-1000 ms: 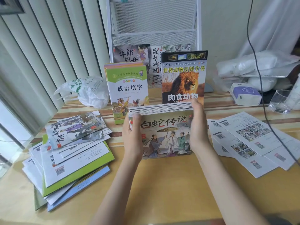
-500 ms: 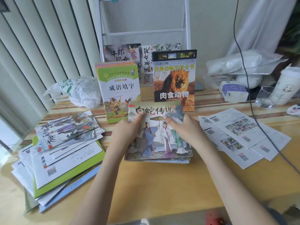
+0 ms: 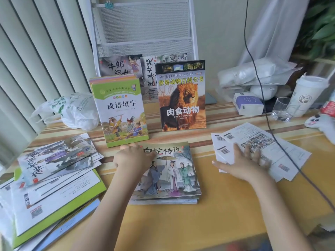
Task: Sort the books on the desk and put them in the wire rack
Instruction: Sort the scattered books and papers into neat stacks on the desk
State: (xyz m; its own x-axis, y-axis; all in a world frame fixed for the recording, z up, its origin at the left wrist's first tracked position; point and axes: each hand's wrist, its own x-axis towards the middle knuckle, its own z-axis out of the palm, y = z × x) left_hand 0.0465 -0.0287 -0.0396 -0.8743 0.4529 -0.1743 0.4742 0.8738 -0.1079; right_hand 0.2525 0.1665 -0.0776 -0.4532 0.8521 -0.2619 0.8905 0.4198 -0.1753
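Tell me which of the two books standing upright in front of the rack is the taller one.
The lion-cover book, on the right. Its top edge rises above that of the green-bordered book standing to its left.

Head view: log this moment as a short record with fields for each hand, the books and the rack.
left hand: rests on the top-left corner of the flat stack of picture books
right hand: fingers spread on the loose printed sheets, right of the stack
standing books: green-covered book and lion book, upright before the rack
wire rack: two books in its bottom tier, upper tiers hold none
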